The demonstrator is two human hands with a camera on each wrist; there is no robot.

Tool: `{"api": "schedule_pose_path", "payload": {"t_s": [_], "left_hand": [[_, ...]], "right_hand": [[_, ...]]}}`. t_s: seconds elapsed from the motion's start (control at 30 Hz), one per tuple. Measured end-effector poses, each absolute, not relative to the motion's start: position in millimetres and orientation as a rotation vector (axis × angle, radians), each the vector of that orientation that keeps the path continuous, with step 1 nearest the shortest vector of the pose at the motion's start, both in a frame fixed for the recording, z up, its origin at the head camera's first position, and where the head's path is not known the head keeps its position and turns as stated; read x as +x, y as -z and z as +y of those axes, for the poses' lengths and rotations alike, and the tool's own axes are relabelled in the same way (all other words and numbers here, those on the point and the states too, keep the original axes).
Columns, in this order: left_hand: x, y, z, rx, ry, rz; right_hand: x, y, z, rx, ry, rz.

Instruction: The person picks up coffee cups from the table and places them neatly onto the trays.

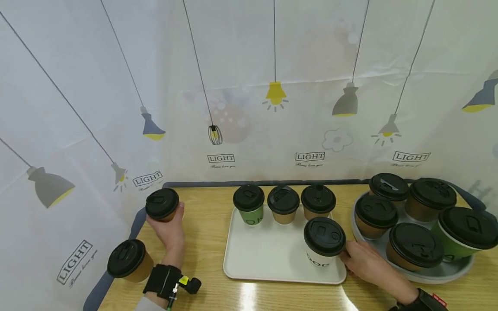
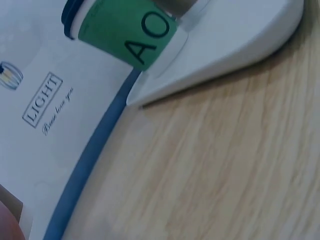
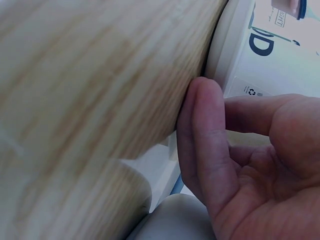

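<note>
My left hand (image 1: pixel 171 231) grips a brown paper coffee cup with a black lid (image 1: pixel 162 204), upright at the table's left side. In the left wrist view only a fingertip and a sliver of brown cup show at the lower left corner. My right hand (image 1: pixel 363 261) pinches the right rim of the white tray (image 1: pixel 268 276); in the right wrist view its fingers (image 3: pixel 207 115) lie along the rim's outer side. Right beside that hand, a white lidded cup (image 1: pixel 323 242) stands on the tray. Along the tray's back are a green cup (image 1: pixel 250 207) and two brown cups (image 1: pixel 283 205).
Another brown lidded cup (image 1: pixel 130 261) stands at the left, near my left wrist. On the right, a round grey tray (image 1: pixel 459 270) holds several lidded cups, brown and green. A printed cloth (image 1: pixel 253 52) hangs behind and along the left of the wooden table (image 1: pixel 202 259).
</note>
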State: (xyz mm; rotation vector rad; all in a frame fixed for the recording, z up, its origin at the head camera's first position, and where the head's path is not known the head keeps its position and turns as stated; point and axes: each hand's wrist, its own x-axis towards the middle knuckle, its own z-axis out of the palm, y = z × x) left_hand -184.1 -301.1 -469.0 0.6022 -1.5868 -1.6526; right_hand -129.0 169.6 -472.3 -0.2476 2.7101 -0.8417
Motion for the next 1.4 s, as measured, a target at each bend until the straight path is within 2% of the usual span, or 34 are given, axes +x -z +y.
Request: {"api": "schedule_pose_path", "payload": {"t_s": [0.5,0.87,1.4], "left_hand": [[-162.8,435.3,-266.7,0.348,1.807,-1.623],[-146.5,423.3,-237.3,0.048,1.861,-1.665],[-128.6,423.0,-208.9,0.029,1.96,-1.878]], "right_hand": [[-129.4,472.6,168.8,-0.235,0.815,2.721],[-129.8,472.9,169.8,-0.243,0.825,2.715],[-129.4,472.4,170.1,-0.246,0.82,2.708]]}}
